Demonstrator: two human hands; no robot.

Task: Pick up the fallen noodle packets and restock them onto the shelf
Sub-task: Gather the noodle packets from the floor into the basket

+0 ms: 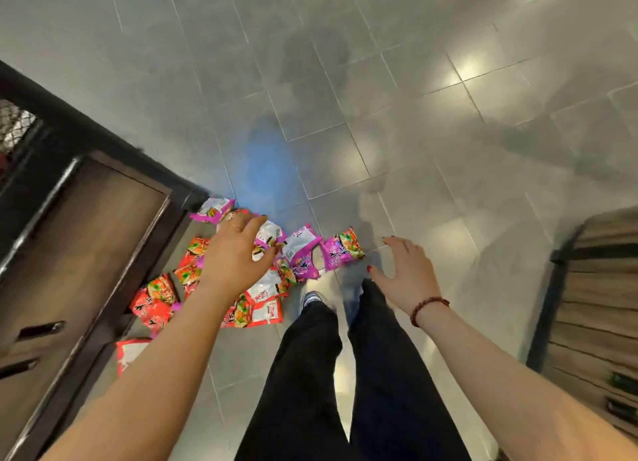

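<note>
Several noodle packets lie scattered on the grey tiled floor beside a dark shelf unit (86, 226). Pink packets (342, 249) lie farther from me, and red packets (153, 303) lie nearer the shelf's foot. My left hand (238, 250) reaches out over the pile with fingers spread and holds nothing. My right hand (405, 270) hovers open just right of the rightmost pink packet, apart from it. Part of the pile is hidden under my left forearm.
My legs in black trousers and my shoes (312, 300) stand right next to the pile. A wooden-slatted shelf unit (593, 305) stands at the right edge. Open tiled floor (379, 98) stretches ahead.
</note>
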